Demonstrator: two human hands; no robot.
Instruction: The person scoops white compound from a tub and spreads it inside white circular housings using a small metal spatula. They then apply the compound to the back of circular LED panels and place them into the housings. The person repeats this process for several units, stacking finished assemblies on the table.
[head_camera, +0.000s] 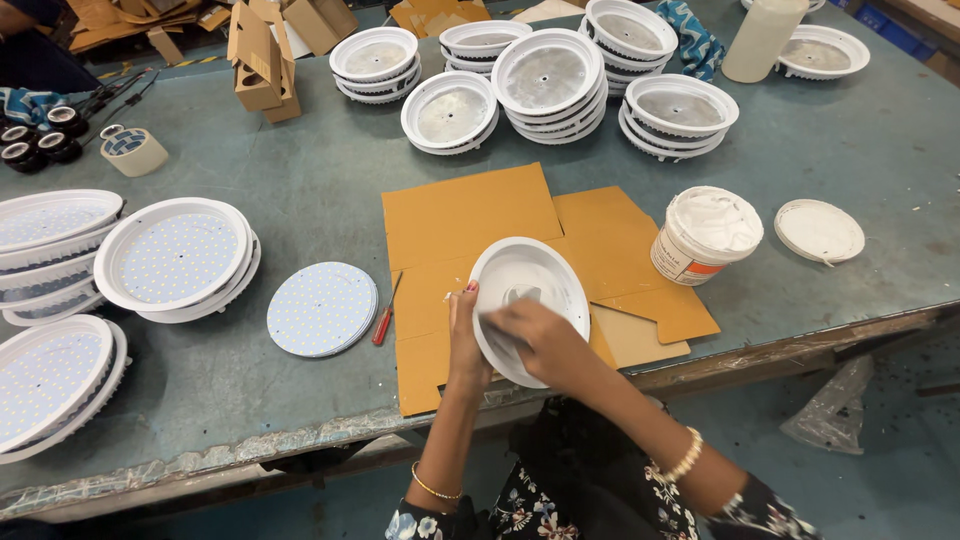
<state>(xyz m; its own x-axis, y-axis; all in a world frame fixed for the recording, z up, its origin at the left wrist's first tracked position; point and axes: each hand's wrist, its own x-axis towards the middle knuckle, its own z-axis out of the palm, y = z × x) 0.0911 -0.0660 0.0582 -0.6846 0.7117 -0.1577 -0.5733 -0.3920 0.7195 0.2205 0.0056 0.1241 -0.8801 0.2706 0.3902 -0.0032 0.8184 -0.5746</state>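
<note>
Your left hand (466, 340) grips the near-left rim of the white lamp housing (530, 300), tilted over the cardboard sheet (470, 215) at the bench (330, 170) near edge. Your right hand (535, 335) presses inside it, fingers curled; what they grasp, cannot tell. Open tub (705, 235) of white paste, right; its lid (819, 231) beside. Bare bench lies between cardboard and far stacks.
</note>
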